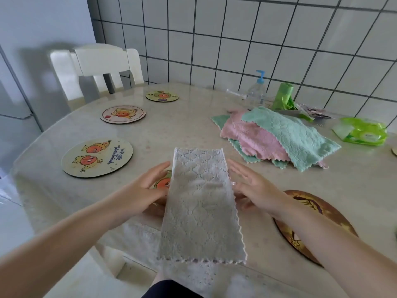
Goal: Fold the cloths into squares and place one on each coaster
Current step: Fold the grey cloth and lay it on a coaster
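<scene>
Head view: my left hand [148, 190] and right hand [253, 186] lie open, fingers straight, flanking the grey cloth [199, 203], which is folded into a long strip with its near end at the table [171, 125] edge. It partly hides a coaster [164, 181] under my left fingers. If I fold unevenly the strip could skew, or its near end could slip off. The pile [277, 136] waits to the right, the other coasters [97, 157] bare.
</scene>
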`<state>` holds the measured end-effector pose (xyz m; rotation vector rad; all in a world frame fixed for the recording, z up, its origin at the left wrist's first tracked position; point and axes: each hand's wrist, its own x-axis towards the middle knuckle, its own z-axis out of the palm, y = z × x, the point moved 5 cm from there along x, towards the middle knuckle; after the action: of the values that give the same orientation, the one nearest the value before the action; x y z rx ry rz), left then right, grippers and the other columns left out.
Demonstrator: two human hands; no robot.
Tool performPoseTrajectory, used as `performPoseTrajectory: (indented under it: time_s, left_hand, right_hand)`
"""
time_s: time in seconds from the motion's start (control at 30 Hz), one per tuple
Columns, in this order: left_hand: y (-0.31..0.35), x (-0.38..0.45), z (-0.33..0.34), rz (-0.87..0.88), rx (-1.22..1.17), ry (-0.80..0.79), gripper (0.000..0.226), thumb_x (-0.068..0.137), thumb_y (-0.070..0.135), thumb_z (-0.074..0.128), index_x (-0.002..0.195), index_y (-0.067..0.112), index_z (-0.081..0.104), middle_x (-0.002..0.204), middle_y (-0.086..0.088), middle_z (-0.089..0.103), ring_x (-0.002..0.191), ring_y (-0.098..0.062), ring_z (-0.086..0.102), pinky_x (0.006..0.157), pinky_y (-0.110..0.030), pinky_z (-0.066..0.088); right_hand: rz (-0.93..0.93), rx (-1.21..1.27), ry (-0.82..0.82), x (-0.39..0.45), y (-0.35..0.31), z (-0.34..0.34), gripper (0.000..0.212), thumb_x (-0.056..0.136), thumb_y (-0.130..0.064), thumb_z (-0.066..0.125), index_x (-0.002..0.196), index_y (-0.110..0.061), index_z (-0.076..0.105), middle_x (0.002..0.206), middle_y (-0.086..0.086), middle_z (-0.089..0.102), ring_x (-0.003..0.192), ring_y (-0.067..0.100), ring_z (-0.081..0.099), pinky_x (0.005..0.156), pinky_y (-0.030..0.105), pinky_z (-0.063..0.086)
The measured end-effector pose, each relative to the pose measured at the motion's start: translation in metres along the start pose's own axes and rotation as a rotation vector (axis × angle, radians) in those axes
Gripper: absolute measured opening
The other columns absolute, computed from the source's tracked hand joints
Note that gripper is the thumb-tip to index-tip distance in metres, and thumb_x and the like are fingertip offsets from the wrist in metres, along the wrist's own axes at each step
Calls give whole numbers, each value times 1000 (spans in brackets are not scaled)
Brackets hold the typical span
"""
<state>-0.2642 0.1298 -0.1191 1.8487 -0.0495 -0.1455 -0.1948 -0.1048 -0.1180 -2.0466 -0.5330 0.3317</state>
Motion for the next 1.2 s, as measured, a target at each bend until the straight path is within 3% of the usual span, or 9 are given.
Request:
performPoseTrajectory:
  time_s: [0.07,0.17,0.27,0.4,0.57,0.8,1.0,1.07,1.2]
  left_hand:
    - [-2,-11,-1,82,112,-13,62,91,2,50,132,46,35,132,37,37,110,-1,57,92,-20,46]
    - [-3,-22,5,217,267,-84,68,85,-12,49,119,47,48,132,39,40,109,7,54,82,-14,49]
    - [-2,-25,1,442,664,7,50,84,9,55,117,47,55,137,26,40,122,11,38,92,-16,41]
    - [-4,-27,5,683,1068,8,35,85,31,51,117,23,63,131,7,54,113,-17,48,89,-35,43]
    - [-2,-22,10,868,1234,-85,44,88,32,47,129,20,54,139,3,48,136,-16,33,108,-36,30]
    - [-4,-16,24,856,1051,-204,42,98,35,33,131,16,51,132,4,56,125,-8,47,108,-27,32]
    - [3,-35,17,740,577,-62,37,93,40,45,129,36,50,95,10,70,70,0,62,59,-19,50]
    - [1,-31,16,623,474,-4,29,88,43,46,115,45,57,72,16,65,45,-2,45,43,-18,39]
    - [6,-4,9,388,325,184,22,84,43,60,74,23,56,65,16,61,49,-5,51,46,-21,40]
  right_hand:
    - [-66,-83,-25,-17,0,-2,60,94,-8,47,136,-47,31,150,-23,22,123,-1,43,85,7,42]
    - [-188,-149,-65,-37,1,1,60,89,2,50,123,-47,53,142,-27,35,124,5,46,97,15,42]
    - [-312,-392,-55,-47,-4,8,57,84,3,58,119,-42,57,136,-26,42,123,-13,39,96,7,36]
    - [-506,-747,17,-47,-6,12,49,79,-9,59,122,-34,57,135,-6,48,111,8,48,95,22,40]
    - [-663,-944,73,-43,-9,19,37,85,-17,46,120,-27,57,129,5,55,118,23,51,96,36,39]
    - [-638,-766,-25,-48,-16,22,51,78,-1,38,118,-23,58,116,-4,67,109,7,59,103,32,41]
    - [-500,-471,-8,-65,-16,18,30,86,-19,56,111,-34,62,100,-23,67,95,-6,62,81,15,50]
    - [-366,-299,46,-61,-14,17,39,85,-8,61,107,-41,63,101,-20,67,93,-2,63,78,19,51]
    - [-298,-129,295,-43,-24,11,25,90,-12,57,86,-34,65,92,-16,66,82,-3,60,67,11,44]
